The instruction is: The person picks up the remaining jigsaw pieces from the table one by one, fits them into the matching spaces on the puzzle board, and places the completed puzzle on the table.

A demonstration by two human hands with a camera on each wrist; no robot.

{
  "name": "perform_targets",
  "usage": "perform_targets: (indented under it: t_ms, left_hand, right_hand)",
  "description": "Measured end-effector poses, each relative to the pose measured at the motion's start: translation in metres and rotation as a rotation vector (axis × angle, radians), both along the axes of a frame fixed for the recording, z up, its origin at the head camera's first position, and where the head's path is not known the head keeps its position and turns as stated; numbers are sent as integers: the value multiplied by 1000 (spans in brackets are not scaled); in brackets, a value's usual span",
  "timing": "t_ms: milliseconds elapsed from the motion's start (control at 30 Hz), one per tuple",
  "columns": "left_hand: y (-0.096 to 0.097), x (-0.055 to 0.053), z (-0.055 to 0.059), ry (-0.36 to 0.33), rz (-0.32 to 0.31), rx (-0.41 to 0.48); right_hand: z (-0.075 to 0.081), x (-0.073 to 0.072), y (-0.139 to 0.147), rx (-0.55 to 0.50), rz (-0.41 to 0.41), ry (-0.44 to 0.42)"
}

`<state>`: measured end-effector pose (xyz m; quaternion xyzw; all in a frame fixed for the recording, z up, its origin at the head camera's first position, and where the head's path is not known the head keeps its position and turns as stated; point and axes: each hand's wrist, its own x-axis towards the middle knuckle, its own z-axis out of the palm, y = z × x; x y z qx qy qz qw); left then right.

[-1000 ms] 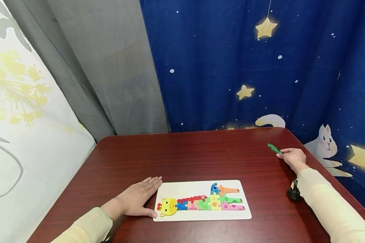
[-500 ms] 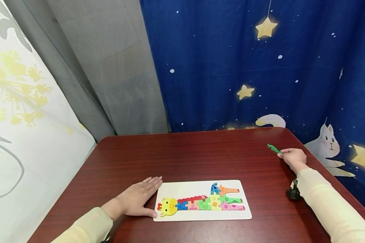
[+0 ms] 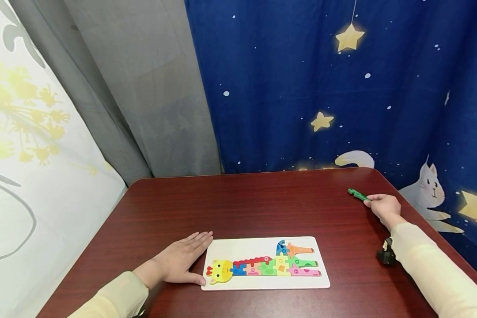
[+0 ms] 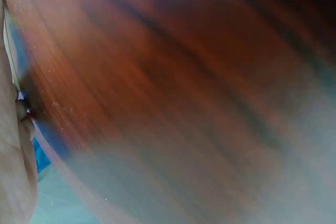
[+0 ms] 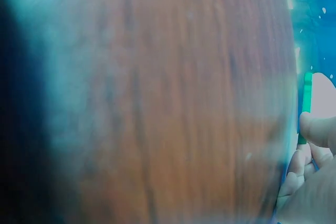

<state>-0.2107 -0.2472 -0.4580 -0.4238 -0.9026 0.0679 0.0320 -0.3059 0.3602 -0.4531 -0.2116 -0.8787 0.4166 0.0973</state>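
A white puzzle board (image 3: 246,244) lies on the table with a giraffe puzzle (image 3: 281,265) of interlocking coloured pieces set in it, the yellow head at the left and the legs at the right. My left hand (image 3: 184,259) lies flat with straight fingers at the board's left edge, its thumb touching the lower left corner. Far to the right, my right hand (image 3: 384,206) pinches a slim green piece (image 3: 357,194) with a notched free end; the fingers hide its other end. In the right wrist view the thumb presses on this green piece (image 5: 307,93), seen edge-on.
The dark red wooden table (image 3: 238,203) has rounded back corners. A blue star-patterned curtain (image 3: 278,88) hangs behind it, beside a grey curtain (image 3: 155,88) and a white patterned cloth (image 3: 43,185) at the left. A black wrist camera (image 3: 386,252) sits on the right wrist.
The green piece's free end has shifted very slightly left in the right hand. Both hands otherwise stay where they were, and the whole head view has drifted a little.
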Motion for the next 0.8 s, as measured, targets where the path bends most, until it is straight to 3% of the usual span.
perform_targets:
  t_ms: [800]
  left_hand:
    - [0, -1, 0, 9, -4, -8]
  right_hand:
    - [7, 1, -13, 26, 135, 113]
